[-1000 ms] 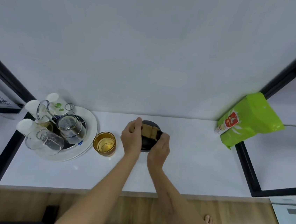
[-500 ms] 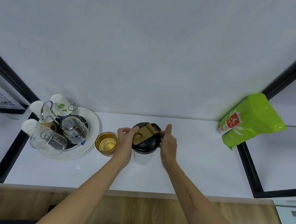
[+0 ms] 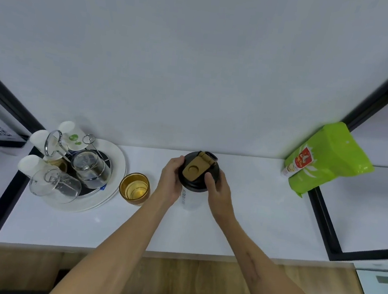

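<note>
From the lower edge of the frame both forearms run up to the middle, where the left hand [image 3: 171, 179] and right hand [image 3: 220, 194] now clasp the black lid [image 3: 190, 186] from either side, fingers curled round its rim. A second ago they lay on top of it, covering the tan flap [image 3: 195, 169]; then they parted, and have since closed in again. The flap now lies flat and in plain sight, so I'd guess it has been snapped down and the lid is next to be turned or the clear bottle [image 3: 190, 202] lifted. The bottle stands mid-desk [image 3: 253, 213]. Left of it is an amber glass [image 3: 134, 188], and a green bag [image 3: 328, 161] stands at the far right.
</note>
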